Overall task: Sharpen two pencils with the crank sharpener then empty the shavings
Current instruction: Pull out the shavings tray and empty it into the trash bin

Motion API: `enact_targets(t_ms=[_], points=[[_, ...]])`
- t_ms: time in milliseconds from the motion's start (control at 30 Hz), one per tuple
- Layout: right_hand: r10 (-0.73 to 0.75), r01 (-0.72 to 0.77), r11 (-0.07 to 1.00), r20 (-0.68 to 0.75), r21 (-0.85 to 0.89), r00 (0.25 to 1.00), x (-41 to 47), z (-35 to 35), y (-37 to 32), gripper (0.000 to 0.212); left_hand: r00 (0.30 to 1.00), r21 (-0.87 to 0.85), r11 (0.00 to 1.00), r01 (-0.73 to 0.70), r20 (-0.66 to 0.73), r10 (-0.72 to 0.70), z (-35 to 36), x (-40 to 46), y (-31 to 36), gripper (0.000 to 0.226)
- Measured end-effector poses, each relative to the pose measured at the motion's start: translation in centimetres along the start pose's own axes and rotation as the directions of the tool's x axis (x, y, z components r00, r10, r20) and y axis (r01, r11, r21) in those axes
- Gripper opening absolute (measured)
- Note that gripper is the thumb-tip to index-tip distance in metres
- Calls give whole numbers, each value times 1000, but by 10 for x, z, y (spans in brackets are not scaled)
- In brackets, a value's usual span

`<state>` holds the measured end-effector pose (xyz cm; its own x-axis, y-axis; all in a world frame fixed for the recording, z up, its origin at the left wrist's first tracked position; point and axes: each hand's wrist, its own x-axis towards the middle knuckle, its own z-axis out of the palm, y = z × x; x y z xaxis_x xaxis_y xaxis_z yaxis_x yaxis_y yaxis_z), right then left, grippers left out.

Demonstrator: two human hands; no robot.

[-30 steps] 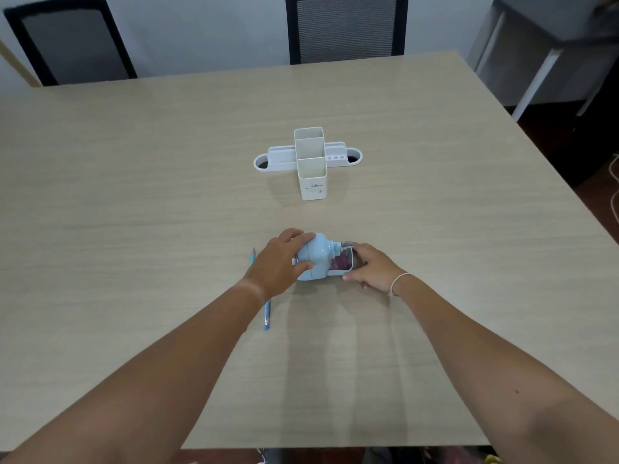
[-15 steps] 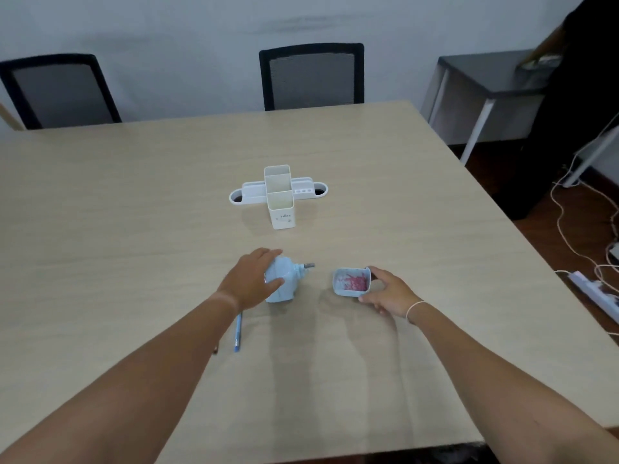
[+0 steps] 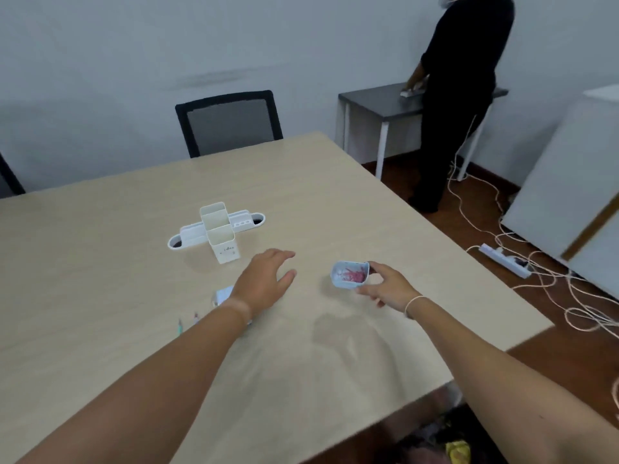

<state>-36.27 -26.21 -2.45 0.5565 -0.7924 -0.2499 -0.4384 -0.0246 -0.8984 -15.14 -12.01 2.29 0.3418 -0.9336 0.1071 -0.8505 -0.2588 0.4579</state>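
Observation:
My right hand [image 3: 385, 289] holds the small light blue shavings drawer [image 3: 350, 275] a little above the table, its open top showing red shavings. My left hand [image 3: 264, 283] hovers open over the table with fingers spread and nothing in it. The light blue crank sharpener [image 3: 223, 295] stands on the table, mostly hidden behind my left wrist. The tips of two pencils [image 3: 187, 323] show just left of my left forearm.
A white desk organiser [image 3: 217, 231] stands mid-table. The beige table [image 3: 335, 202] ends at its right edge near my right hand. A black chair [image 3: 231, 122] stands behind. A person in black stands at a dark side table [image 3: 375, 102]. Cables and a power strip [image 3: 505, 261] lie on the floor.
My right hand pulled the shavings drawer out of the sharpener and carried it to the right. My left hand let go of the sharpener and opened. My view swung right and up.

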Motion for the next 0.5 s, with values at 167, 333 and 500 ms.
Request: enact_targets(t_ms=[167,333,500], points=[[70,-59,996,-191,62,979,-74,-16,23,45,979,-87,984,-154,123,163,27,-16,29,38],[149,-100,984,-360,150,921,-154,-19,59,37,931,-188,947,-261,210,299,59,-50,61,37],[310,-163,927,-443,338,842,-222,-17,106,54,862,-268,915,-302,333,382,94,-92,93,36]])
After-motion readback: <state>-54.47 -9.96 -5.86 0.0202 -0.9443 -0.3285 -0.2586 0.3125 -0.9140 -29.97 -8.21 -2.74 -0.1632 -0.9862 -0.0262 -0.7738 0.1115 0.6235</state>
